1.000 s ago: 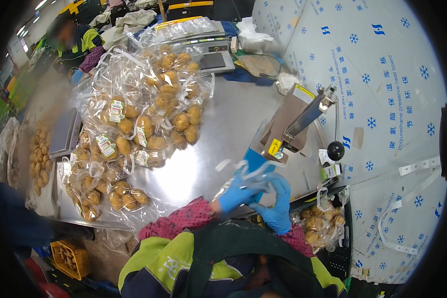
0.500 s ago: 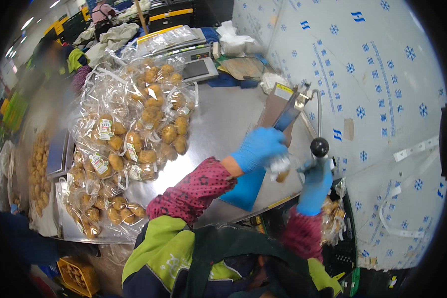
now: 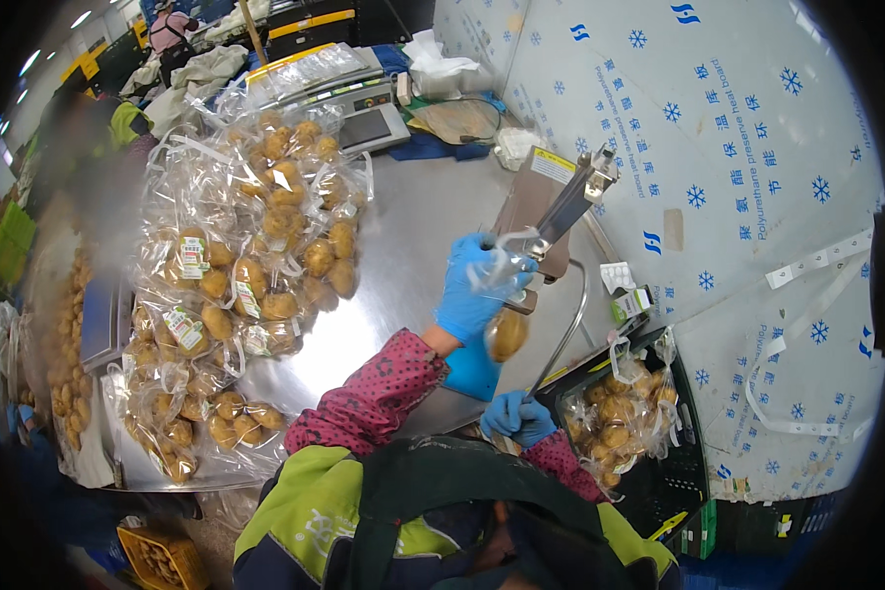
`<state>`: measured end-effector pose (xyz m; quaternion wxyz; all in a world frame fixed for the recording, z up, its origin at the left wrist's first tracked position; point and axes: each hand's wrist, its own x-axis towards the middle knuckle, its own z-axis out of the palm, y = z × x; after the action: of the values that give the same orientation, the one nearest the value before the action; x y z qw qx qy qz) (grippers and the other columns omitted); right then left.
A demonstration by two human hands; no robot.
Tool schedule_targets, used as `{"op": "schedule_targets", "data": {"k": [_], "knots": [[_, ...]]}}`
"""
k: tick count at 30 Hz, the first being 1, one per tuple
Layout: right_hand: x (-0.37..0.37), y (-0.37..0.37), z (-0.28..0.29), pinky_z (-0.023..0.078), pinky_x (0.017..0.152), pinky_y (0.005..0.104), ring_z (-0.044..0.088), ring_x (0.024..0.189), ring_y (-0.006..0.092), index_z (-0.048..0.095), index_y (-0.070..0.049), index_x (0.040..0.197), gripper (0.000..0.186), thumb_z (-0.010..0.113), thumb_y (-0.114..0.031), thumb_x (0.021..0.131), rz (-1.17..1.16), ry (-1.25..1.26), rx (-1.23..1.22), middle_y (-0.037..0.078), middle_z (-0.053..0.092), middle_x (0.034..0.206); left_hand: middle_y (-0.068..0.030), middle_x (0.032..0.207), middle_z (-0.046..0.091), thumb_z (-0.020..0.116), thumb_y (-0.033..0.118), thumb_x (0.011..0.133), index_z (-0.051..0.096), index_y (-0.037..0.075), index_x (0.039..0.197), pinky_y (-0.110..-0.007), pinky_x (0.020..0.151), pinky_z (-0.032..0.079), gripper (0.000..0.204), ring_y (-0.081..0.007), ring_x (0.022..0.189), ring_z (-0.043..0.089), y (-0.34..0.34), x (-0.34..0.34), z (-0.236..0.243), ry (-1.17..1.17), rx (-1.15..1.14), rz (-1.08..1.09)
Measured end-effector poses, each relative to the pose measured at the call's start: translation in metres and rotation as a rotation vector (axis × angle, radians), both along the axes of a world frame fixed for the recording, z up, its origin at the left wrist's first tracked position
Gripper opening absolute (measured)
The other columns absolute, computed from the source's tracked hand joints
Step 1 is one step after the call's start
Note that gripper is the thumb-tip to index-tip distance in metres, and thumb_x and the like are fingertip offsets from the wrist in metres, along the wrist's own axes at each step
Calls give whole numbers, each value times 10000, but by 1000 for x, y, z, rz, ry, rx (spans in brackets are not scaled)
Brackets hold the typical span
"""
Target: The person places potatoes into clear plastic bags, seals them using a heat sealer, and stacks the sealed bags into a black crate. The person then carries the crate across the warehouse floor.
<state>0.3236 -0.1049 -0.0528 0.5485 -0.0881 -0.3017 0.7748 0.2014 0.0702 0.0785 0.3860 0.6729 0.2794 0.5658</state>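
My left hand (image 3: pixel 472 295), in a blue glove, is closed on the gathered neck of a clear plastic bag at the head of a brown-grey hand-lever machine (image 3: pixel 533 202). A potato (image 3: pixel 507 335) shows in the bag, hanging below my fingers. My right hand (image 3: pixel 519 419), also gloved in blue, is wrapped round the end of the machine's bent metal lever (image 3: pixel 572 329), low and close to my body. The lever's black ball knob is hidden in that hand. A blue plate (image 3: pixel 473 370) lies beneath my left hand.
Bagged potatoes (image 3: pixel 285 221) are heaped on the left of the steel table (image 3: pixel 413 202). A scale (image 3: pixel 372 126) stands behind them. At right, a black crate (image 3: pixel 686 472) holds more bagged potatoes (image 3: pixel 619 413), near a small box (image 3: pixel 631 304). A printed panel wall (image 3: pixel 698 256) rises beyond.
My right hand has swung the lever down from beside the wall toward my body. My left hand has shifted slightly left and up with the bag neck, now against the machine's head.
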Motion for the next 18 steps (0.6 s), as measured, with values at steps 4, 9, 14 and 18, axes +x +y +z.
{"op": "schedule_targets", "data": {"k": [4,9,14,18], "knots": [[-3,16,76,455,689,387,538,660,218,589,-26,847,268,528,-279,911,-365,-134,15,91,551,718,-53,769,562,722,122,607,696,158,866,-399,577,414,263,-278,678,562,1,9,12,371,472,201],[26,40,79,432,924,310,553,1021,196,540,22,1180,351,599,-172,893,-1255,-1349,19,115,578,1029,-55,786,579,683,111,600,694,155,861,-408,635,453,265,-271,756,568,-36,53,15,534,485,-63],[75,25,96,472,885,292,566,991,199,523,55,1179,414,655,-51,800,-1332,-1324,59,135,579,1089,-53,871,601,671,116,689,691,222,1033,-396,682,461,361,-273,752,588,-75,57,25,239,580,-228],[102,-22,143,449,957,380,547,1082,240,508,97,1220,449,622,-49,811,-1422,-1284,205,188,552,1212,-78,778,600,626,1,698,675,128,1008,-371,675,446,339,-277,790,581,-28,-26,-5,153,491,93]]}}
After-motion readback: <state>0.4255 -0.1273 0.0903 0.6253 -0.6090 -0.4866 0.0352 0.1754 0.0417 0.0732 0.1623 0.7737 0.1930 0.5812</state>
